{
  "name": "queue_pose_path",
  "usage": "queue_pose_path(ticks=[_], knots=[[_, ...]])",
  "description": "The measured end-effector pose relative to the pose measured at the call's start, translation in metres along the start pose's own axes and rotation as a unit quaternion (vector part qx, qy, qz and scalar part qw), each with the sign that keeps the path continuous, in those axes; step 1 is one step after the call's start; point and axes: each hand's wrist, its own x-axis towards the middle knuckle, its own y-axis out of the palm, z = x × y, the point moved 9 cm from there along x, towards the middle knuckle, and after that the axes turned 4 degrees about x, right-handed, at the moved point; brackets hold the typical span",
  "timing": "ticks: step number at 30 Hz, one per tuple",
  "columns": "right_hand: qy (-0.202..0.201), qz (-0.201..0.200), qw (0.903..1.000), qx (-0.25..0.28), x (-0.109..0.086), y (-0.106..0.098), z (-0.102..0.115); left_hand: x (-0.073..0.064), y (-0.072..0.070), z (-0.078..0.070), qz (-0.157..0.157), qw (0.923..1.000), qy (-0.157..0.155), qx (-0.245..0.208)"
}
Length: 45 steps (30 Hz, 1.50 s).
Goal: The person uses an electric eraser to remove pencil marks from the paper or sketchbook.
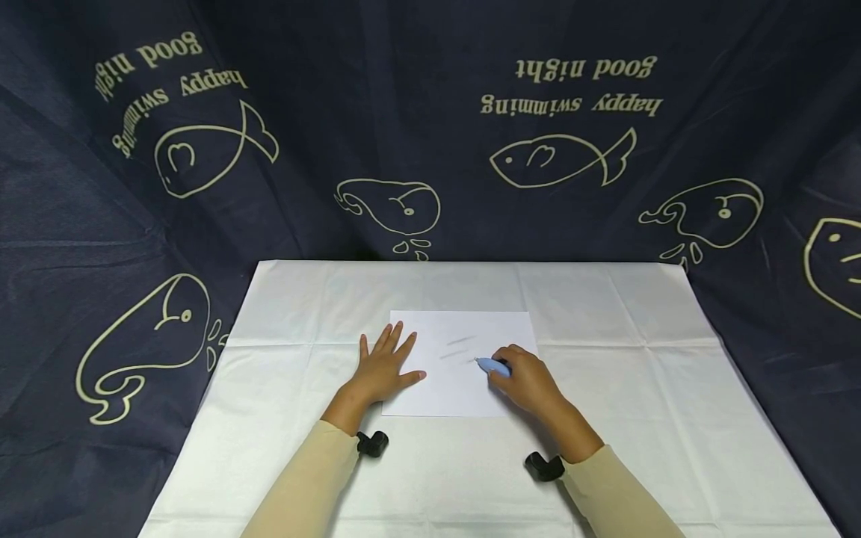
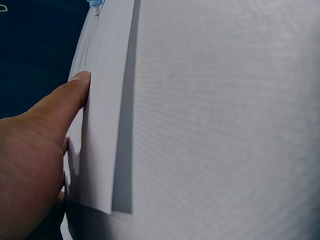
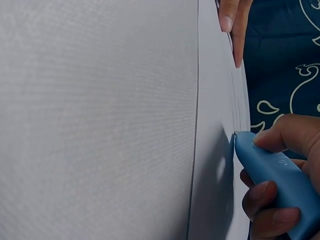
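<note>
A sheet of white paper lies on the cloth, with grey pencil streaks across its middle. My left hand rests with spread, straight fingers over the paper's left edge; its thumb lies on the sheet in the left wrist view. On the right side of the paper, my right hand grips a chunky light-blue electric eraser. The thumb lies along its upper side near the front, and the other fingers curl beneath. The eraser's small pale tip is right at the paper beside the streaks.
A creased white cloth covers the table around the paper. Behind it hangs a dark blue curtain printed with fish, whales and lettering. Black wrist cameras, left and right, stick out beside the sleeves.
</note>
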Motion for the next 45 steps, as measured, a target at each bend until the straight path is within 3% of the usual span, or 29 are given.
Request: queue_pose_path(ticks=[14,45], knots=[[0.001,0.017,0.9998,0.006,0.0000,0.0031,0.0040,-0.0003,0.0004,0.0004,-0.002,1.0000,0.000,0.001],[0.018,-0.004,0.9998,-0.006,-0.0015,0.0025,0.0064,-0.0013,-0.0005,-0.0016,0.004,1.0000,-0.001,0.004]])
